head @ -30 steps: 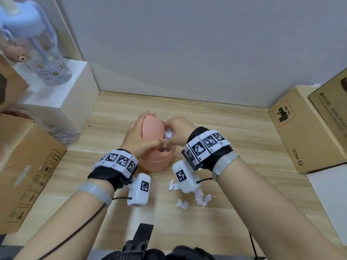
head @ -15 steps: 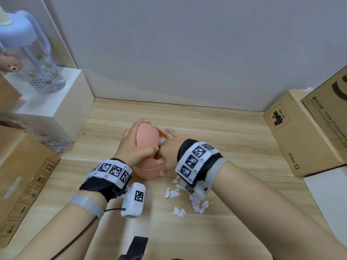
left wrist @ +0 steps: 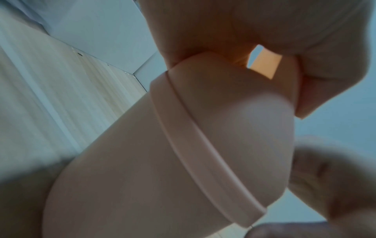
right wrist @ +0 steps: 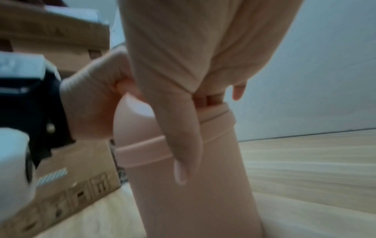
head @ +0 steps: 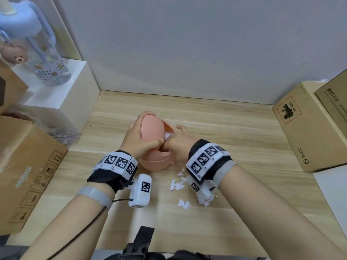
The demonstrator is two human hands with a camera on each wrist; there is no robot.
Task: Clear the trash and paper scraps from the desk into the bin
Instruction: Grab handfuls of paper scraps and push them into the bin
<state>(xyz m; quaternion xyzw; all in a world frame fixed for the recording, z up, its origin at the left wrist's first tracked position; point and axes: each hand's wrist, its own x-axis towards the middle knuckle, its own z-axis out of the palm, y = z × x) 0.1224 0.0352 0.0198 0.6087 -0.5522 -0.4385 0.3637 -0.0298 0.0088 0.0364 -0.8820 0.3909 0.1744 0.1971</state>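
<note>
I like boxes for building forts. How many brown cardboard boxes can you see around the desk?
3. One big cardboard box at the left, and two at the right: the PICO box and another behind it. More may be hidden off-frame.

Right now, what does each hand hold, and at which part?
The left hand grips the pink bin by its raised lid. The right hand pinches white paper scraps at the opening.

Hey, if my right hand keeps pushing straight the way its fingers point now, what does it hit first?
Most likely the pink desk bin. The right hand points into the bin's opening under the raised lid, pushing white paper in. How deep the fingers are inside is hidden.
</note>
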